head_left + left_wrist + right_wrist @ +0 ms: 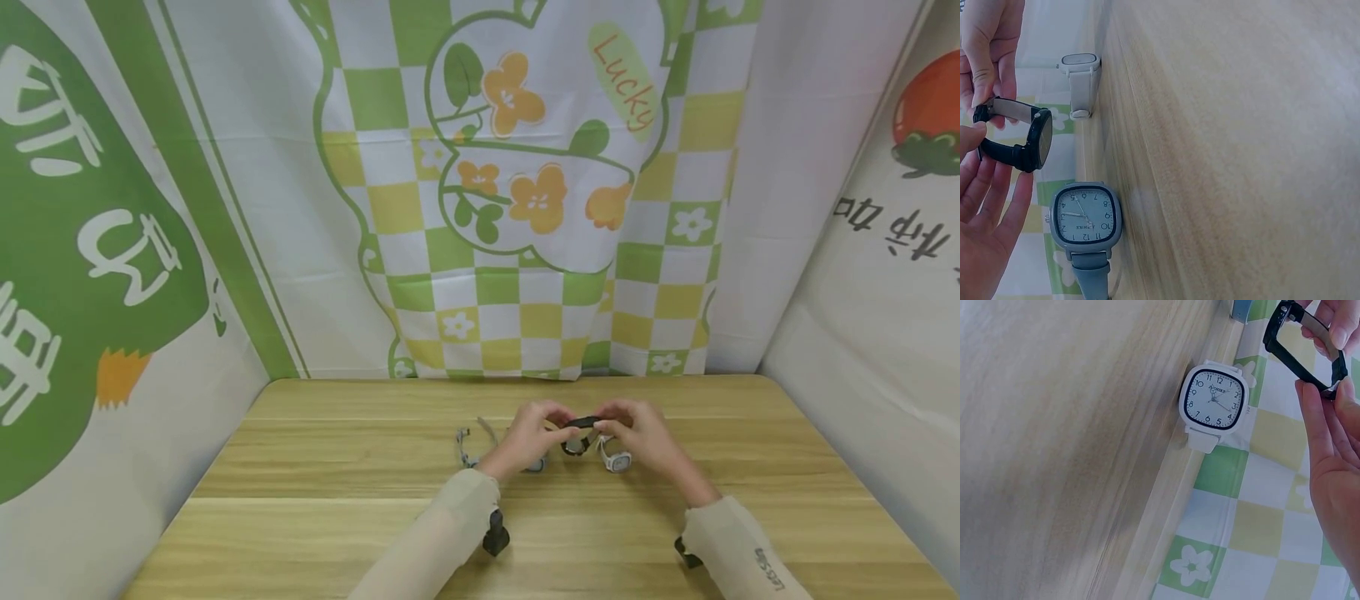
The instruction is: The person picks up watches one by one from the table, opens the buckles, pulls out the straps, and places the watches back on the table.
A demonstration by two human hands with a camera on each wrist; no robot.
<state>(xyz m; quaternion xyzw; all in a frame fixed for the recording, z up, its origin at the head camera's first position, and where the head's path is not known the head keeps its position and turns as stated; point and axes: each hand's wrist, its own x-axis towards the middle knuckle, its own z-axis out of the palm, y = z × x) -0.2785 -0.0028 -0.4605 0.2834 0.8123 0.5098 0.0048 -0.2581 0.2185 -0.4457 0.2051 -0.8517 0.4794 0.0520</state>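
Observation:
Between both hands a black wristwatch (576,446) is held up, its strap bent into a loop with the dial on the far side. My left hand (528,433) pinches the strap from the left with thumb and fingers, and my right hand (637,433) pinches it from the right. In the left wrist view the strap ends of the black watch (1038,140) meet at the fingertips; whether they are fastened I cannot tell. A white square watch (1215,400) sits by the right hand. Near the left hand lies a blue-grey square watch (1088,215).
Left of the left hand, a silvery grey watch or bracelet (462,446) lies on the wooden table (337,467), partly hidden by the forearm. A checkered cloth (517,317) hangs behind the table's back edge. Printed cloths flank both sides.

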